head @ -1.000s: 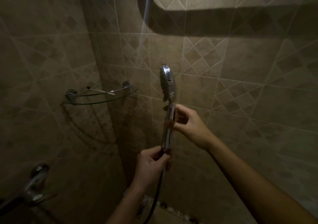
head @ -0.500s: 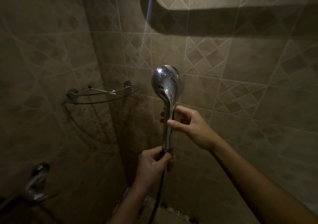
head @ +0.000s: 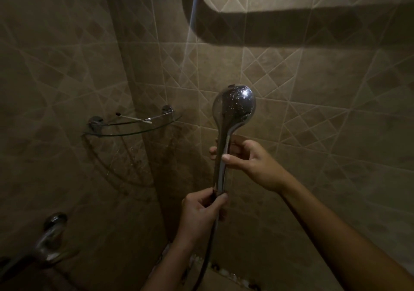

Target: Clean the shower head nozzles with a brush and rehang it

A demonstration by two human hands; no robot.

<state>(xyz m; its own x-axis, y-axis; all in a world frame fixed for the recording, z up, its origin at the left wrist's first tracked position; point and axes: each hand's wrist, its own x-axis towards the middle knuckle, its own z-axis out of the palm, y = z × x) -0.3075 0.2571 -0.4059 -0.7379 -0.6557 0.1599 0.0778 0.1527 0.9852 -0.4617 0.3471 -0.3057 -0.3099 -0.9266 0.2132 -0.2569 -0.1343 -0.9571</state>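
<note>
Gripped upright at frame centre: shower head (head: 234, 105), chrome back showing; right hand (head: 251, 163) mid-handle, left hand (head: 201, 210) closed at hose joint. Step: inspection. Next: brush needed.

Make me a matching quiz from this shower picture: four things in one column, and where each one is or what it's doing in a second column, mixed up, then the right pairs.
Things
1. shower head
2. brush
3. left hand
4. right hand

Places or states
A. lying on the glass corner shelf
B. held upright, chrome back toward the camera
C. grip on the middle of the handle
D. grip at the handle's bottom end, where the hose joins

Pairs: 1-B, 2-A, 3-D, 4-C
</note>
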